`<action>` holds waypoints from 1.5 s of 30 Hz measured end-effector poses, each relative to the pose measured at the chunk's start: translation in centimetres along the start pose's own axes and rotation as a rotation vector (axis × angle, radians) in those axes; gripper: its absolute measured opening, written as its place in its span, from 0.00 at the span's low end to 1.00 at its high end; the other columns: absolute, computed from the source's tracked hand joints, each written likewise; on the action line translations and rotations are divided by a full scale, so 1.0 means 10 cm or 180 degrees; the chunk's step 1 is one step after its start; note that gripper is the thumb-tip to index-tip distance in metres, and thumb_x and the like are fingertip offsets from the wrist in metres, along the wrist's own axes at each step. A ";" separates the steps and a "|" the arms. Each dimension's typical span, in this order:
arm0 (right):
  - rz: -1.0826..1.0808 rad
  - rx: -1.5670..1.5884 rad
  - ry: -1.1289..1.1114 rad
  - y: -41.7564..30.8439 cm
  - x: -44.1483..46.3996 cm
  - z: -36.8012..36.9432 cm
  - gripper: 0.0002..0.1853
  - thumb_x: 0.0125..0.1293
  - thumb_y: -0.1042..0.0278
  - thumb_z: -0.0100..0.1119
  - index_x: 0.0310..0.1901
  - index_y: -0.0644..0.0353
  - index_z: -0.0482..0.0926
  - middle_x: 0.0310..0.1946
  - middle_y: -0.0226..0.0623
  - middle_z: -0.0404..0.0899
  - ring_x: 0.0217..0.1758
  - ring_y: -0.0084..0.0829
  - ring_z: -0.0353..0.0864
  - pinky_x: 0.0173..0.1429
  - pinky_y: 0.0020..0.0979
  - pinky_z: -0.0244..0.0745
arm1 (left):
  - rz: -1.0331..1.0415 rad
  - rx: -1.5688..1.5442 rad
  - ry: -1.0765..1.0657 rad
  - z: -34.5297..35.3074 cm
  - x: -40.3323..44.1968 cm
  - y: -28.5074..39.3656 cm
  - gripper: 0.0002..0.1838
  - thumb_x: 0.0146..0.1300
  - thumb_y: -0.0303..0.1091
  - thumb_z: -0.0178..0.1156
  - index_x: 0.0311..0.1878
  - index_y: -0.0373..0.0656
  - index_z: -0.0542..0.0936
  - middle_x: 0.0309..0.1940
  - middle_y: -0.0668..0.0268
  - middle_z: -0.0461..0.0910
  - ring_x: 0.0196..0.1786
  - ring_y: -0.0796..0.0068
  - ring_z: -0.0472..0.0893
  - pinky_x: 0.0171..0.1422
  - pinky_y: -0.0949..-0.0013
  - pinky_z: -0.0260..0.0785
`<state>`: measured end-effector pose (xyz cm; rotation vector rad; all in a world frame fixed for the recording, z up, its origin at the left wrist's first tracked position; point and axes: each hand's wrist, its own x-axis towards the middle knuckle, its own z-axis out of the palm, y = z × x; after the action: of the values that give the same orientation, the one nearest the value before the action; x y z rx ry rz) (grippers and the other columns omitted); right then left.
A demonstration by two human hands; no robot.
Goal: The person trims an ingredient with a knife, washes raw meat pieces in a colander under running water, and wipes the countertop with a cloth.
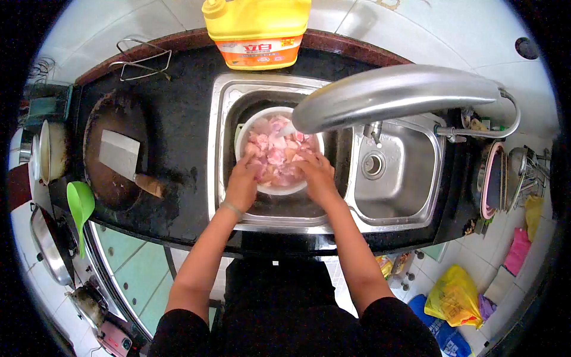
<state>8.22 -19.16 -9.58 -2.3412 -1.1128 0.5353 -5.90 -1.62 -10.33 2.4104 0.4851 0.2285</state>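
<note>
Beneath the fingers of the left hand (pixel 242 183) and right hand (pixel 319 178), raw meat (pixel 276 156) crowds a bowl (pixel 284 191); their grip is unclear. Hard stirring could spill some.

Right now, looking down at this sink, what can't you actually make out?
- Fingertips of the left hand and right hand: head view, hard to make out among the meat.
- Bottom of the bowl: head view, covered by the meat.
- Part of the bowl's far rim: head view, behind the tap.
- Top of the yellow jug: head view, cut off by the upper edge.
- Its smallest print: head view, too small.
</note>
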 end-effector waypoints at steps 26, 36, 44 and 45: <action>0.0695 0.3525 0.0221 -0.63 0.11 -0.17 0.18 0.58 0.72 0.60 0.51 0.60 0.73 0.40 0.33 0.77 0.43 0.24 0.76 0.48 0.25 0.72 | -0.2099 -0.4653 -0.0403 -0.32 0.22 0.58 0.12 0.64 0.41 0.55 0.40 0.42 0.73 0.35 0.68 0.77 0.37 0.77 0.76 0.45 0.66 0.75; 0.0451 0.3417 0.0540 -0.79 0.12 -0.55 0.10 0.58 0.77 0.56 0.42 0.63 0.77 0.39 0.34 0.78 0.42 0.23 0.77 0.46 0.24 0.73 | -0.1911 -0.4364 -0.0194 -0.56 0.30 0.88 0.10 0.65 0.38 0.53 0.41 0.41 0.73 0.34 0.68 0.75 0.36 0.77 0.76 0.49 0.63 0.75; 0.0050 0.2852 0.0789 -0.96 0.10 -0.77 0.11 0.55 0.75 0.59 0.42 0.62 0.77 0.30 0.36 0.77 0.35 0.27 0.78 0.41 0.27 0.73 | -0.2009 -0.4187 -0.0008 -0.63 0.29 0.91 0.06 0.65 0.31 0.49 0.39 0.40 0.73 0.32 0.68 0.75 0.33 0.80 0.74 0.42 0.70 0.72; -0.0033 0.2502 0.0769 -1.01 0.10 -0.84 0.11 0.55 0.74 0.59 0.42 0.61 0.77 0.30 0.38 0.77 0.34 0.31 0.78 0.40 0.29 0.74 | -0.1774 -0.4069 -0.0024 -0.62 0.29 0.89 0.06 0.64 0.30 0.49 0.38 0.40 0.74 0.32 0.68 0.75 0.32 0.81 0.73 0.40 0.73 0.70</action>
<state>7.20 -15.07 2.83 -1.6536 -0.6356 0.5412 -2.45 -3.23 0.26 0.9907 0.6949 0.1881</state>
